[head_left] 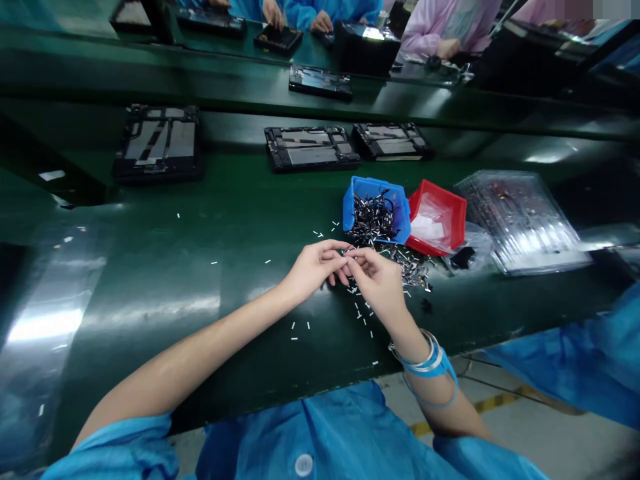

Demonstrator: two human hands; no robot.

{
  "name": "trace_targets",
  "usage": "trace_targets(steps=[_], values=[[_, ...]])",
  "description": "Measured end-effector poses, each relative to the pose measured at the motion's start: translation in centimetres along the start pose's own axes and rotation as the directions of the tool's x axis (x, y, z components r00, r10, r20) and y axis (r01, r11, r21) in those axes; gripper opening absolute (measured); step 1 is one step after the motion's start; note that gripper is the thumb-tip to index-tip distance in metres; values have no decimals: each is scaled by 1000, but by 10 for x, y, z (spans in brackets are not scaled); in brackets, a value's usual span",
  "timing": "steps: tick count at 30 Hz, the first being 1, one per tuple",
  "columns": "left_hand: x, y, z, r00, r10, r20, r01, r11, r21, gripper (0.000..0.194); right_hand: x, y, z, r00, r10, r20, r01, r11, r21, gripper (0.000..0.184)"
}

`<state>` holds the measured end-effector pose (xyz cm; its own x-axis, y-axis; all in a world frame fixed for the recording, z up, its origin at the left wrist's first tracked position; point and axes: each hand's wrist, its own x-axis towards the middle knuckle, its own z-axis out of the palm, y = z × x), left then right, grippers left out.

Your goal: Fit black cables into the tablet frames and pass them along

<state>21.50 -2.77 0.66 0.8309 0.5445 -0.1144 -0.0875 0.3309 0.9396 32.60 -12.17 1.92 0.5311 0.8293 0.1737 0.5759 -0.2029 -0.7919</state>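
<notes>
My left hand (319, 267) and my right hand (375, 277) meet over the green bench, fingertips pinched close together. Whatever sits between the fingers is too small to make out. Just beyond them is a blue bin (403, 208) heaped with small black parts (373, 212) that carry white bits. More of these small parts form a loose pile (413, 267) beside and behind my right hand. Little white strips (357, 310) lie scattered on the bench around both hands. A blue band and thin bracelets (427, 360) circle my right wrist.
A red bin (457, 217) with clear plastic inside touches the blue bin. Right of it stand stacked clear trays (530, 220). Opened black devices (313, 148) line the back of the green bench (165, 267). Co-workers' hands (273, 13) show across the bench; a blue sleeve (575, 360) is at right.
</notes>
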Motion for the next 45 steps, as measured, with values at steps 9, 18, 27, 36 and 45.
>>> trace_targets(steps=[9,18,27,36,45], values=[[6,2,-8,958,180,-223,-173,984,47,8,2,1,-14,980,-103,-168,86,991,-103,19],[-3,26,-8,996,74,57,-84,979,187,8,10,-23,-13,981,-180,-71,183,983,33,8],[-16,19,4,998,53,41,-60,980,188,6,-4,-14,-3,980,20,-199,30,970,243,8],[-19,20,5,993,111,-26,-96,936,339,13,-14,-9,-12,892,-421,-164,391,901,-187,13],[-18,17,4,998,-49,44,37,969,243,28,-14,3,-24,873,-433,-226,328,862,-385,19]])
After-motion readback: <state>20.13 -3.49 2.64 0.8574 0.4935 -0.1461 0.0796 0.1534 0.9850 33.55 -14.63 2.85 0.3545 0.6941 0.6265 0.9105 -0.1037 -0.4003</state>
